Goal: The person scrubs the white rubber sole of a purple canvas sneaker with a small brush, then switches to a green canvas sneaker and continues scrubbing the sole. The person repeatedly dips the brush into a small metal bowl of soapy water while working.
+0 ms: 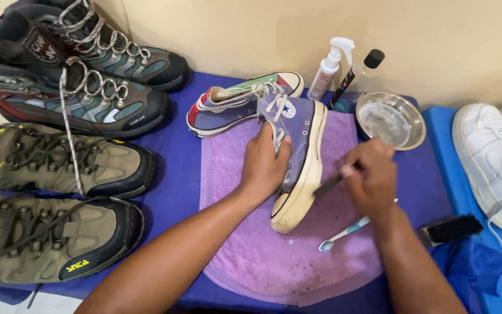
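Two hands busy: my left hand (265,166) clamps purple sneaker (296,157) on its side, long axis toward table's far edge; right hand (370,174) pinches brush (335,181) at sole, right of shoe.

We see an evenly lit, fairly bright scene; soft shadows fall under the shoes; the metal bowl (391,120) shows mild glare; the right hand (372,177) is motion-blurred; edges bend slightly from the wide lens.

Single head-worn view, looking steeply down, close over the cloth-covered table (175,192), wall beyond
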